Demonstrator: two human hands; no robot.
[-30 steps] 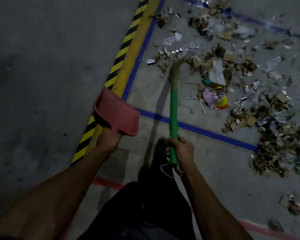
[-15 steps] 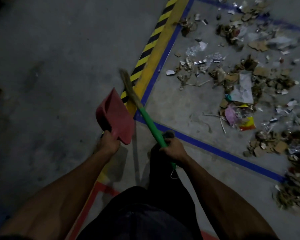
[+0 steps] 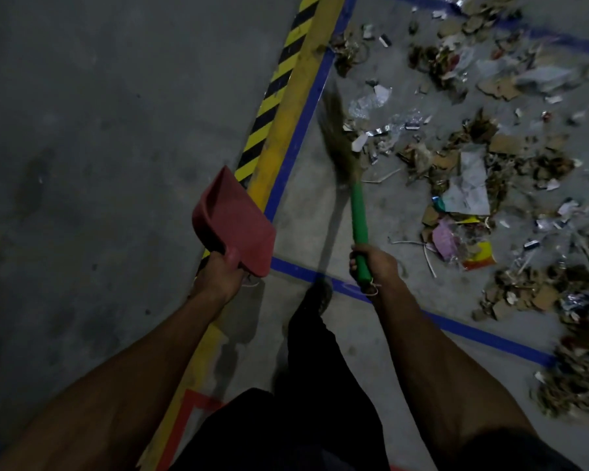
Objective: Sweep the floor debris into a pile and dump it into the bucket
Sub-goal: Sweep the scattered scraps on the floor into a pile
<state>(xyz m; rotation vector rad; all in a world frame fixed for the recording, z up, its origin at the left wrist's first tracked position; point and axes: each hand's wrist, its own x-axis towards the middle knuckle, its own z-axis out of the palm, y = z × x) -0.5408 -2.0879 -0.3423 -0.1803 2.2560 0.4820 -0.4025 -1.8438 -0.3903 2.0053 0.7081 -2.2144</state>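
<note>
Swinging back across from the striped tape, the broom (image 3: pixel 349 178) is now pointing its blurred bristle head at the near edge of the debris (image 3: pixel 463 171), just inside the blue tape line (image 3: pixel 303 130). The right hand (image 3: pixel 376 263) is gripping the green handle's lower end, fingers wrapped tight around it, with the scattered cardboard, paper and foil scraps lying beyond and to the right of those fingers. The left hand (image 3: pixel 220 277) is clenching the handle of the red dustpan (image 3: pixel 233 222), which is tilting up above its fingers, over the yellow-and-black hazard stripe (image 3: pixel 272 93). Dim grey concrete floor (image 3: pixel 99 147) is stretching away to the left. Red tape (image 3: pixel 184 419) is angling near the person's dark trousers. No writing is legible on the wrappers.
</note>
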